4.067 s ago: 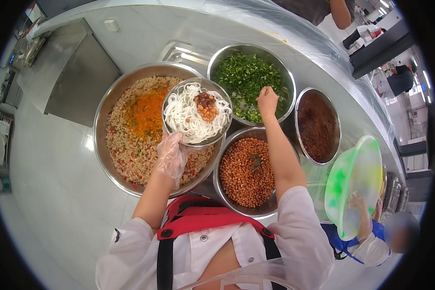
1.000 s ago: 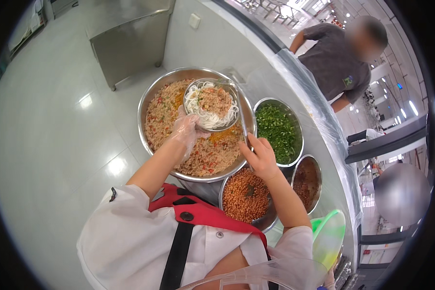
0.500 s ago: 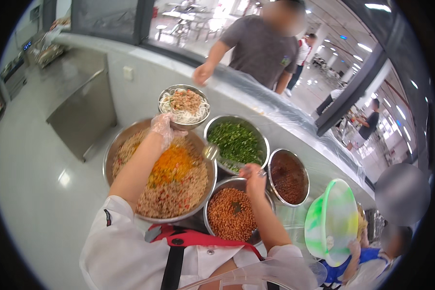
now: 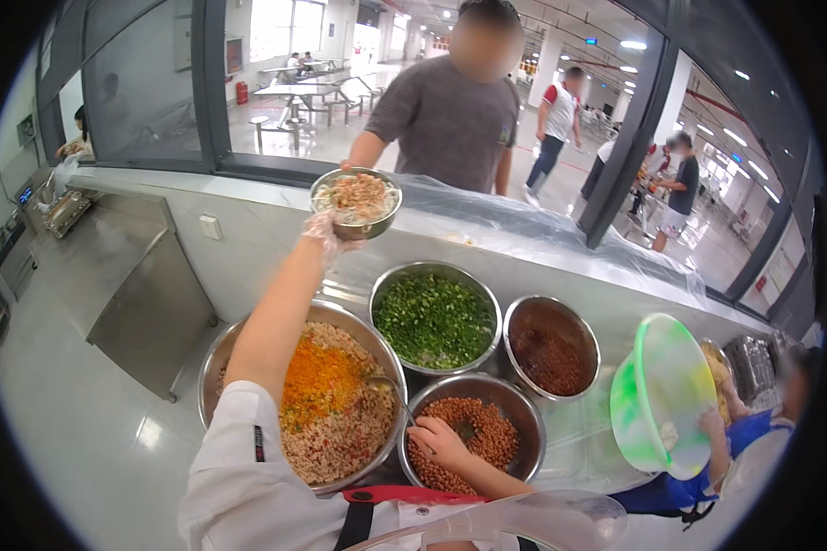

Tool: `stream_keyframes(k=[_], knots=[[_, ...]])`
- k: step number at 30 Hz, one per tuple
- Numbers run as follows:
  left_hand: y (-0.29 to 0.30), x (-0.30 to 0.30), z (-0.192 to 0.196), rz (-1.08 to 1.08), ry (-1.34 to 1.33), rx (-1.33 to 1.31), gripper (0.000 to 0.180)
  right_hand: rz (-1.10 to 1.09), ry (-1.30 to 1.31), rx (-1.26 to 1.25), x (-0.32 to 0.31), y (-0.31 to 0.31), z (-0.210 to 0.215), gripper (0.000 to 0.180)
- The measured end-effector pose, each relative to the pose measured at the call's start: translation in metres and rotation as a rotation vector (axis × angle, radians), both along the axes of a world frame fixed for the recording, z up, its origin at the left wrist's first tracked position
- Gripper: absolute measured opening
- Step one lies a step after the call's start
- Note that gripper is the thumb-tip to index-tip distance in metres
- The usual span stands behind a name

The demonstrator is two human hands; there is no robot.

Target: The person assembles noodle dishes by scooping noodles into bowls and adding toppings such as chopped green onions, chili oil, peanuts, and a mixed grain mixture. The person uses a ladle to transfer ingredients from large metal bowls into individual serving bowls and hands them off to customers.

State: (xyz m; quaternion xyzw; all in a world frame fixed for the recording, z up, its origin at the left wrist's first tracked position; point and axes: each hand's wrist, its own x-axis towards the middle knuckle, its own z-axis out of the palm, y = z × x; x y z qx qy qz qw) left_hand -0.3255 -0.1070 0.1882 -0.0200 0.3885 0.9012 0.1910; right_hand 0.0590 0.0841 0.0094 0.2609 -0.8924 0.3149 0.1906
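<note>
My left hand (image 4: 329, 231), in a clear plastic glove, grips the near side of a metal bowl (image 4: 366, 228) of white noodles with a minced topping. It holds this bowl up at the window ledge, where a person's hand (image 4: 351, 167) meets the far rim. Over the pot of brown beans (image 4: 483, 413), my right hand (image 4: 439, 441) is closed round the handle of a metal spoon (image 4: 401, 402). The spoon's head rests on the minced filling in the large metal basin (image 4: 213, 390), beside an orange-yellow heap (image 4: 320, 381).
Behind the beans stand a bowl of chopped greens (image 4: 432, 317) and a bowl of dark red sauce (image 4: 549, 347). A co-worker at the right has a hand by a green and white plastic basin (image 4: 636, 404). Plastic film covers the ledge (image 4: 459, 204); dark window frames rise from it.
My left hand has carried the noodle bowl outward to the person's hand at the window. My right hand has drawn back left, bringing the spoon from beside the greens into the filling basin.
</note>
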Motion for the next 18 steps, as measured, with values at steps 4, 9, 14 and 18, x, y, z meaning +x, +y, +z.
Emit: stream_keyframes(k=[4,9,14,18], knots=[[0.018,-0.009,0.036,0.036,0.135,0.115,0.05,-0.137,-0.122,-0.377,0.0,-0.009,-0.009,0.012],[0.043,0.031,0.039,-0.066,0.103,-0.11,0.05,-0.282,-0.382,-1.041,-0.008,-0.026,-0.012,0.012],[0.027,0.177,0.031,-0.33,0.306,-0.252,0.03,-0.194,-0.048,-0.501,-0.003,-0.026,-0.003,0.009],[-0.008,0.219,-0.013,-0.453,0.473,-0.241,0.024,-0.263,-0.228,-0.707,0.003,-0.03,-0.021,0.014]])
